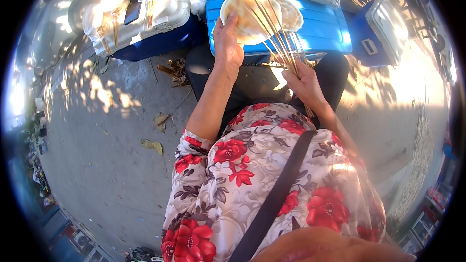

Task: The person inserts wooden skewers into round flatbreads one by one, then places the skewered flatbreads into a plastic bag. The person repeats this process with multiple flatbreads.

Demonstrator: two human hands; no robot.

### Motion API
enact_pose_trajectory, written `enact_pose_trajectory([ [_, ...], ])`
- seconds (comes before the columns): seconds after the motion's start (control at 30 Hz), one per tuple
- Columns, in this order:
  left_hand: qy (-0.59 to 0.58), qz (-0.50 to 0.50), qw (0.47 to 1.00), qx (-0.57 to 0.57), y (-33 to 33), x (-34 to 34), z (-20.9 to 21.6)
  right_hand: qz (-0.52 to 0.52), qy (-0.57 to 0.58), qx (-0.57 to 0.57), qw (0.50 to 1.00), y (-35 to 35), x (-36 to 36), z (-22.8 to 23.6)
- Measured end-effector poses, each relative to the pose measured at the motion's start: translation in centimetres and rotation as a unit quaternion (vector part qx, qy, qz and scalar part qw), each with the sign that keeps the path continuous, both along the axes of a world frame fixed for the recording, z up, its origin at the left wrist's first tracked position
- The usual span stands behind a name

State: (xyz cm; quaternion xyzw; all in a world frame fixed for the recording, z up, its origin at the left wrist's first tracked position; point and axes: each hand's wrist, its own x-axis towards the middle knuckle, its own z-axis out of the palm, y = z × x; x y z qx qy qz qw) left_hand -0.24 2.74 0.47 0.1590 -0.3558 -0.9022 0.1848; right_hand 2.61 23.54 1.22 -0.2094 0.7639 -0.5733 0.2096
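Left hand (227, 43) grips the near-left rim of a pale round bowl (251, 15), thumb over the edge, fingers closed underneath. The bowl sits above the near edge of the blue cooler lid (325, 24), tipped slightly toward the person; can't tell if it rests on the lid or is held clear. Right hand (305, 83) is closed around the lower end of a bundle of thin wooden skewers (276, 29), which fan out upward across the bowl's mouth.

My read on doing this well: keep the bowl level so nothing slides out, and pinch the bundle tight near the base so the sticks stay aligned. The tips spread easily; a loose grip lets one slip. Move one stick at a time with the fingertips rather than shifting the whole fan.

Materials: the skewers are straight, light, dry-looking bamboo, smooth. The bowl looks thin and rigid, matte, and seems wrapped in or sitting under clear plastic film; contents washed out by sun glare. The cooler lid is hard moulded plastic with ribs. A second white-lidded cooler (155, 14) at the far left carries bagged stick bundles. The ground is rough concrete (111, 165) with dry leaves.
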Motion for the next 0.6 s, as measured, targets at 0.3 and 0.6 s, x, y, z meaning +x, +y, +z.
enact_pose_trajectory([
  [0.3,0.034,-0.037,0.999,0.017,1.5,0.6,-0.6,-0.012,-0.024,-0.028,0.999,-1.5,-0.8,0.3],
  [0.6,0.006,-0.042,0.999,0.0,1.6,0.3,-0.2,-0.018,-0.028,-0.023,0.999,-2.4,-1.4,0.4],
])
